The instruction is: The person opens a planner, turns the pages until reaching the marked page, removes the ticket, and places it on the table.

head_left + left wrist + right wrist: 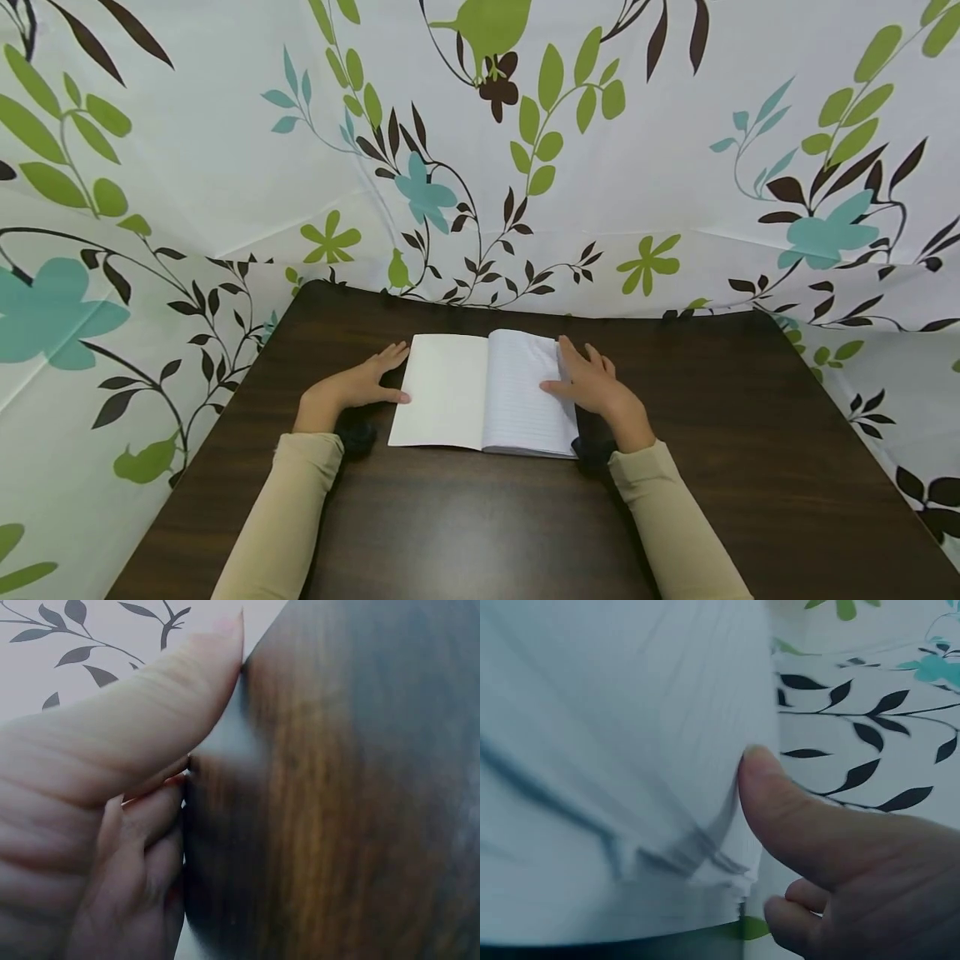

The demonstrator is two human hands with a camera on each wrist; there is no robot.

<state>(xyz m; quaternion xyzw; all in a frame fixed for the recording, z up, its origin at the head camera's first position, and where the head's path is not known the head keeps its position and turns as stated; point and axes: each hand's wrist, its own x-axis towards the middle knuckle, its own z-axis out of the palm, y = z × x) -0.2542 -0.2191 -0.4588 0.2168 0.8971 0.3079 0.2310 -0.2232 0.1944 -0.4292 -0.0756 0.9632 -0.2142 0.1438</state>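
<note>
An open notebook point(450, 392) lies on the dark wooden table, its left side blank and its right-hand lined page point(521, 400) covered in ruled lines. Beside its left edge is my left hand point(356, 387), fingers extended and thumb tip at the margin; the left wrist view shows this thumb point(165, 697) close up. My right hand point(596, 387) rests over the notebook's right edge, thumb on the lined page and fingers stretched forward. Up close in the right wrist view, the thumb point(787, 810) lies against the page edge, where the paper point(630, 750) shows creases near the corner.
Dark wooden table point(480, 525) spreads around the notebook. Behind and at the sides hangs a white cloth point(225, 167) printed with leaves, flowers and birds. Dark wrist devices point(356, 437) sit under both wrists, below the beige sleeves point(288, 517).
</note>
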